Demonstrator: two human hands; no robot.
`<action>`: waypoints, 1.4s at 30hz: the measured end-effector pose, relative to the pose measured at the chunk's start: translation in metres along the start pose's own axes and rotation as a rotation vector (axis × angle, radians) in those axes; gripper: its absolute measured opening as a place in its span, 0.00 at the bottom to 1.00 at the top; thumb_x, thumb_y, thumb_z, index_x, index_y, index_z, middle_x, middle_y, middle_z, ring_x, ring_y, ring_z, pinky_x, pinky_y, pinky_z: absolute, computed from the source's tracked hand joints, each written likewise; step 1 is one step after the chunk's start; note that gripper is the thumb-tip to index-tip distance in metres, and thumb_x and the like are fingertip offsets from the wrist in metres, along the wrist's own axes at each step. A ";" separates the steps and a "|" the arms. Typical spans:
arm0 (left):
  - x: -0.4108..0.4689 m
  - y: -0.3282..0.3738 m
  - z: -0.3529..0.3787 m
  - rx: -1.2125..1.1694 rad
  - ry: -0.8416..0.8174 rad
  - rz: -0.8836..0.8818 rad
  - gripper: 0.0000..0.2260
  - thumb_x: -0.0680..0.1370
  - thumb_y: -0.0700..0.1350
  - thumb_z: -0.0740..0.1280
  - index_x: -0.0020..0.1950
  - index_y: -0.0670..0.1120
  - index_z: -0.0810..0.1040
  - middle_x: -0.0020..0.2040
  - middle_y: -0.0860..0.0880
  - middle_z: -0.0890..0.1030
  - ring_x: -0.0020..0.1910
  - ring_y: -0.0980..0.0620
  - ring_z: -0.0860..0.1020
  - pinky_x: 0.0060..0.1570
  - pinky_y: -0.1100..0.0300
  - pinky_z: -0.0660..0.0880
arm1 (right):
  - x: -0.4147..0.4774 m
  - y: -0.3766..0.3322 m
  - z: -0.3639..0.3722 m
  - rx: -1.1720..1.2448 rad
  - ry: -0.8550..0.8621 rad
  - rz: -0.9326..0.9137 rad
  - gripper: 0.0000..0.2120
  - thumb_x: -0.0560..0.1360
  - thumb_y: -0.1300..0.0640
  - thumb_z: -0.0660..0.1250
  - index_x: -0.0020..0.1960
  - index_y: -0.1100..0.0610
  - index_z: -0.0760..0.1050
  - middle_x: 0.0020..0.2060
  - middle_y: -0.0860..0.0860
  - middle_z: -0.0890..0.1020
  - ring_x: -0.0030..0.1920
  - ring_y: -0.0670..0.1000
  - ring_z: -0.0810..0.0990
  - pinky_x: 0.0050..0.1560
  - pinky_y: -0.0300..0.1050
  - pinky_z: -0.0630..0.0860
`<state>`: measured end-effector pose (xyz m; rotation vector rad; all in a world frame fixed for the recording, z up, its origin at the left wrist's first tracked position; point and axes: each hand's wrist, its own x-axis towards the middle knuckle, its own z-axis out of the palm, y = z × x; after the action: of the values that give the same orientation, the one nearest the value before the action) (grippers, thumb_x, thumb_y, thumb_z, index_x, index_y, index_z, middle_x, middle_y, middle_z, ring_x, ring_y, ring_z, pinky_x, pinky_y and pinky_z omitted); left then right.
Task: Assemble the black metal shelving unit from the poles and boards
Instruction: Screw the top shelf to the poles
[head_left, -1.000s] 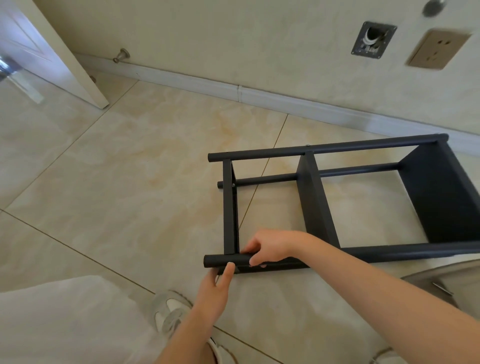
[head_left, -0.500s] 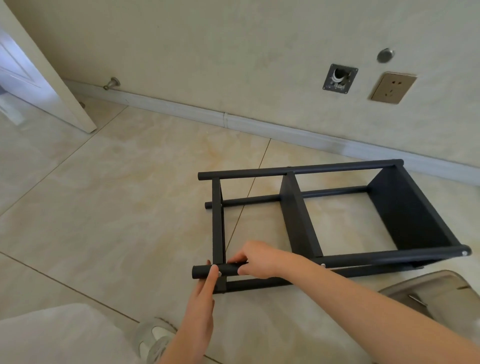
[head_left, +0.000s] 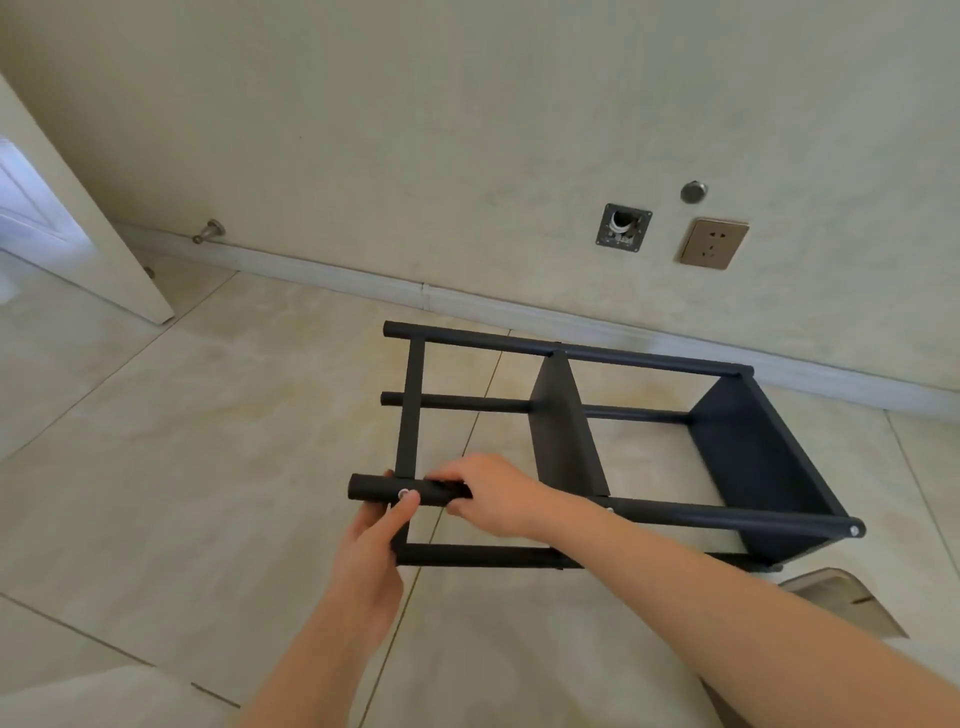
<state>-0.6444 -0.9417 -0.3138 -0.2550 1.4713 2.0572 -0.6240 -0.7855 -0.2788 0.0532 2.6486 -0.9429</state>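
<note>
On the tiled floor (head_left: 208, 467) in front of you, the shelving unit (head_left: 753, 457) lies on its side, most of the way built by the look of it. Your right grip (head_left: 493, 493) is wrapped over the near pole (head_left: 727, 517) just beside its left end. Your left grip (head_left: 369, 551) pinches that same pole from below, with the thumb tip on a small silver screw (head_left: 403, 493).

This looks like the fastening step at the thin crossbar (head_left: 408, 410). Keep your right grip clamped so the round tube cannot roll, and drive the screw square to the pole. Painted steel is slick and a tilted screw will cross-thread. I cannot tell whether the screw is seated or only started, since your thumb covers most of it. Feel for a flush head before you let go.

The poles are smooth matt-black tubes with blunt capped ends. The middle board (head_left: 566, 431) and the far end board are flat, thin, dark sheet panels with hard edges. The glossy floor tile may let the frame slide as you push.
</note>
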 end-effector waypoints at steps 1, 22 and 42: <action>-0.001 0.013 0.007 0.022 -0.019 0.026 0.23 0.69 0.50 0.73 0.64 0.54 0.79 0.55 0.60 0.84 0.64 0.59 0.73 0.70 0.51 0.59 | -0.004 -0.005 -0.012 -0.005 0.035 -0.011 0.15 0.81 0.62 0.62 0.66 0.55 0.75 0.55 0.54 0.80 0.55 0.52 0.76 0.56 0.43 0.70; -0.065 0.191 0.184 0.669 -0.064 0.795 0.03 0.75 0.56 0.72 0.46 0.63 0.79 0.57 0.56 0.83 0.70 0.49 0.72 0.72 0.37 0.63 | -0.104 -0.058 -0.179 0.565 0.686 -0.124 0.19 0.77 0.64 0.69 0.66 0.52 0.78 0.56 0.47 0.85 0.55 0.47 0.83 0.63 0.48 0.77; -0.091 0.193 0.171 0.500 -0.155 0.790 0.15 0.76 0.47 0.74 0.39 0.70 0.83 0.51 0.63 0.85 0.65 0.63 0.75 0.50 0.73 0.64 | -0.132 0.003 -0.199 0.544 0.891 0.188 0.20 0.79 0.54 0.68 0.69 0.47 0.69 0.58 0.47 0.79 0.57 0.50 0.79 0.54 0.41 0.79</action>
<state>-0.6490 -0.8584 -0.0534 0.7816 2.1308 2.0754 -0.5571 -0.6499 -0.0947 1.0455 2.8996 -1.8645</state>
